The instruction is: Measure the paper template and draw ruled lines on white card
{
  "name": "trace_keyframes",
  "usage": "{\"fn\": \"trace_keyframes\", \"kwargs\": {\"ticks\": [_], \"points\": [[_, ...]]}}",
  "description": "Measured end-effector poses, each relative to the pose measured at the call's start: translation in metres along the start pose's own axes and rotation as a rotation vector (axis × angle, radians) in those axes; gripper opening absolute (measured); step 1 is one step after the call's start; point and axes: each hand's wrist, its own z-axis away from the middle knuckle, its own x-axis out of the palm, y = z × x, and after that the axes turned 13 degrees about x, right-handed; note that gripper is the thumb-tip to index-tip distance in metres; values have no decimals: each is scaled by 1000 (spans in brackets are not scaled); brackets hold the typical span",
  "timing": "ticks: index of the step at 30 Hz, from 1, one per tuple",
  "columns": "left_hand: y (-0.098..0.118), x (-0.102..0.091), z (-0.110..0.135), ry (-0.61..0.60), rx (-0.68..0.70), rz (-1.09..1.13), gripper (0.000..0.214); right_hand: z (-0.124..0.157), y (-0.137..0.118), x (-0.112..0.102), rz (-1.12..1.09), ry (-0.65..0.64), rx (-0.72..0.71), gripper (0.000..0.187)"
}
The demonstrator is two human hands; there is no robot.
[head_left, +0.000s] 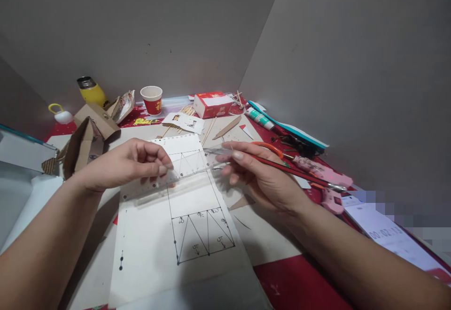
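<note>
My left hand (139,164) is closed, thumb and fingers pinching a clear plastic ruler (192,173) raised just over a sheet of paper (148,249). A bridge-like drawing of black lines, triangles and numbers covers part of the sheet. Between the thumb and fingers of my right hand (253,171) lies a red and black pencil (312,177), its silver end pointing back to the right. The right fingertips are slightly blurred by the ruler's right end; whether they touch it I cannot tell.
Behind the paper stand a paper cup (152,101), a red box (213,105) and a yellow bottle (92,93). Cut cardboard (82,145) lies at left. On the right are a pink glue gun (322,171), a glue tube (260,118) and a phone (391,235) showing a timer.
</note>
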Motion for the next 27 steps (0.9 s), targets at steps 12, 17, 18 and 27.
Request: {"fn": "trace_keyframes", "kwargs": {"ticks": [12,17,18,27], "points": [[3,17,-6,352,54,226,12,7,9,3,163,-34,5,30],[-2,19,-8,312,37,235,14,8,7,5,160,-45,-1,28],[-2,20,-9,309,35,250,16,9,7,6,161,-49,-1,27],[0,46,-11,338,44,425,29,23,13,17,112,-227,46,31]]}}
